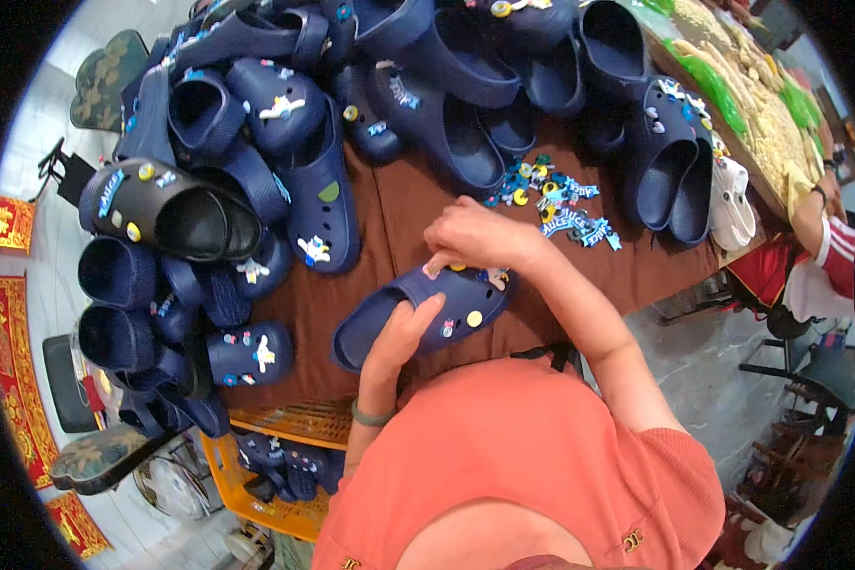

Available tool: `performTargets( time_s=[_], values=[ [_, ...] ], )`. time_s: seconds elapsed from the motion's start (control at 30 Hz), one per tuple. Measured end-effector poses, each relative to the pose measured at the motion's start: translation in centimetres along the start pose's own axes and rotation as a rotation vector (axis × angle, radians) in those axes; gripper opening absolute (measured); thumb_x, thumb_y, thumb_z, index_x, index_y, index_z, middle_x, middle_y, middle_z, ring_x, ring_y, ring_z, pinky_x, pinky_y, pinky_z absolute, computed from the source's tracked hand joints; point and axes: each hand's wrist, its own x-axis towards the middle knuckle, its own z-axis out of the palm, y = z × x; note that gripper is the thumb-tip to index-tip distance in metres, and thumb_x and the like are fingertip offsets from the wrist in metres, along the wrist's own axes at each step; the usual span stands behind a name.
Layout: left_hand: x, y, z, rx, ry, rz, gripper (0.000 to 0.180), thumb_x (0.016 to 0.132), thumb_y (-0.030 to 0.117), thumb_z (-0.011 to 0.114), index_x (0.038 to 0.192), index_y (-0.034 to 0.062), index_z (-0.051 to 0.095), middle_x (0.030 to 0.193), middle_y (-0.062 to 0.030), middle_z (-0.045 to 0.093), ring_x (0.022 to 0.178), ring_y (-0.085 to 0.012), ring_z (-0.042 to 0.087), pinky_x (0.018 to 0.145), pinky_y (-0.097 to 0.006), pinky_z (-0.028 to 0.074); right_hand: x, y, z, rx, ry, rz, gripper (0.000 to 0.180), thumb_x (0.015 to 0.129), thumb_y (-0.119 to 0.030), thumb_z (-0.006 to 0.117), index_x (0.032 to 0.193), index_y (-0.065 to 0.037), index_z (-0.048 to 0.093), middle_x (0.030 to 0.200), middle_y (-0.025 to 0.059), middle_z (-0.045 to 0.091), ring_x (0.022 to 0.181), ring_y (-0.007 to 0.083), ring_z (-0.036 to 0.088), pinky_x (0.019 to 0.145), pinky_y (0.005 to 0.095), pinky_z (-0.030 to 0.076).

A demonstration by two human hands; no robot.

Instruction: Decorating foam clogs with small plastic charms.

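Note:
A navy clog (359,332) lies tilted at the table's near edge, its toe to the right. My left hand (401,334) grips it at the opening, some fingers hidden inside the shoe. My right hand (480,236) is closed above the upper, fingertips pressed at a small pink shoe charm (431,271). A pale yellow round charm (474,318) and a few others sit on the clog's holes and side. Just beyond my right hand lies a loose pile of charms (553,201), blue, yellow, white and black, some shaped like lettering.
Many navy clogs (325,204) with charms are heaped along the far and left sides of the brown cloth (380,228). A black clog (166,217) rests on the left heap, a white clog (731,204) at right. An orange crate (256,503) holds more. Another person's arm (812,223) shows far right.

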Motion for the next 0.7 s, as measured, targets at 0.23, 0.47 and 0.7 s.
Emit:
performTargets(
  time_s=[0.23, 0.47, 0.7],
  values=[
    [-0.3, 0.6, 0.6, 0.028, 0.048, -0.030, 0.044, 0.094, 0.029, 0.055, 0.117, -0.0083, 0.058, 0.109, -0.0092, 0.063, 0.099, -0.0153, 0.058, 0.087, -0.030, 0.046, -5.2, 0.0, 3.4, 0.341, 0.549, 0.187, 0.033, 0.086, -0.038, 0.067, 0.087, -0.005, 0.064, 0.094, 0.0145, 0.062, 0.098, 0.0336, 0.056, 0.085, 0.0420, 0.043],
    [-0.9, 0.8, 1.3, 0.102, 0.071, 0.064, 0.041, 0.093, 0.028, 0.059, 0.113, -0.0082, 0.061, 0.102, -0.0073, 0.065, 0.092, -0.0143, 0.060, 0.080, -0.029, 0.048, -8.6, 1.1, 5.7, 0.556, 0.634, 0.329, 0.040, 0.090, -0.029, 0.062, 0.117, 0.000, 0.059, 0.120, 0.0190, 0.057, 0.114, 0.0351, 0.053, 0.099, 0.0384, 0.041],
    [-0.7, 6.7, 0.6, 0.910, -0.304, 0.438, 0.041, 0.090, 0.033, 0.064, 0.090, -0.0083, 0.065, 0.076, -0.0268, 0.063, 0.074, -0.0388, 0.064, 0.066, -0.046, 0.048, -12.1, 2.3, 4.5, 1.326, 0.334, 0.079, 0.074, 0.080, -0.024, 0.069, 0.142, -0.001, 0.036, 0.136, 0.0120, 0.049, 0.126, 0.0191, 0.046, 0.109, 0.0326, 0.034]
  ],
)
